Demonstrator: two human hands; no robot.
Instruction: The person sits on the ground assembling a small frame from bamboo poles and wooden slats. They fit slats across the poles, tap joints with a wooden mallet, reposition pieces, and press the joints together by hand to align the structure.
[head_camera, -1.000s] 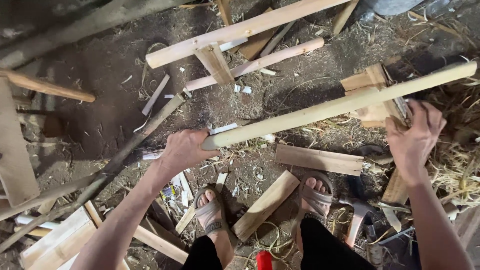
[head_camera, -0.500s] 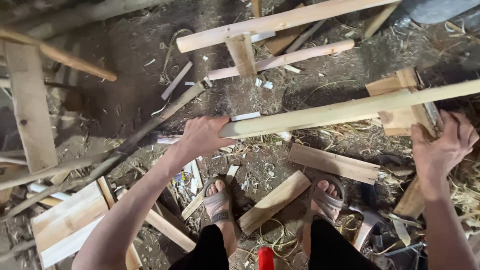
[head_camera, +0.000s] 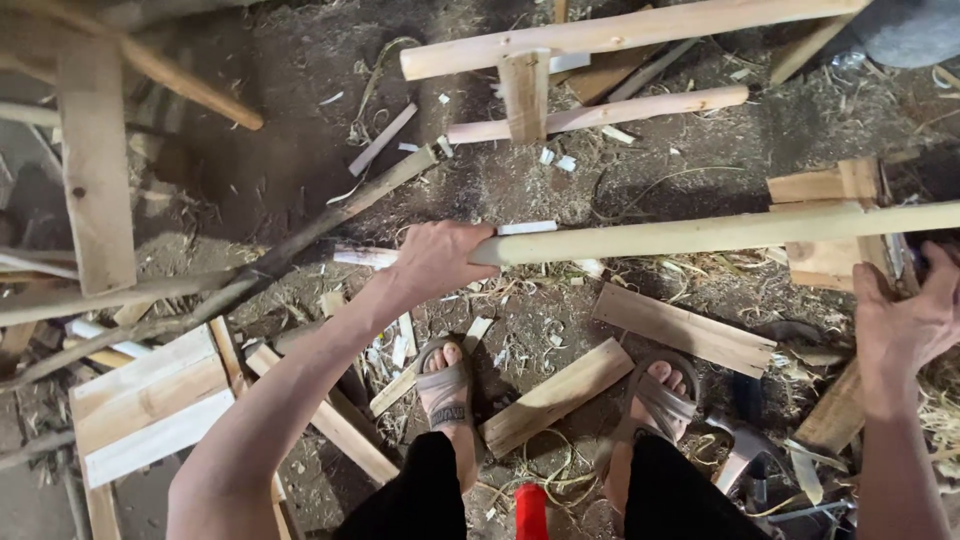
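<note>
Your left hand keeps its fingers curled around the near end of the long, pale, round wooden pole, which now lies more level across the scene than before. Your right hand has dropped just below the pole beside the pale wooden block; its fingers look loosely open, though whether they touch anything I cannot tell, and the pole's right end is cut off.

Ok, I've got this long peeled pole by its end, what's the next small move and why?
Probably close the right hand around the pole by the wooden block. The left hand already grips the near end, while the right sits open below it, so the far end looks unsteadied.
</note>
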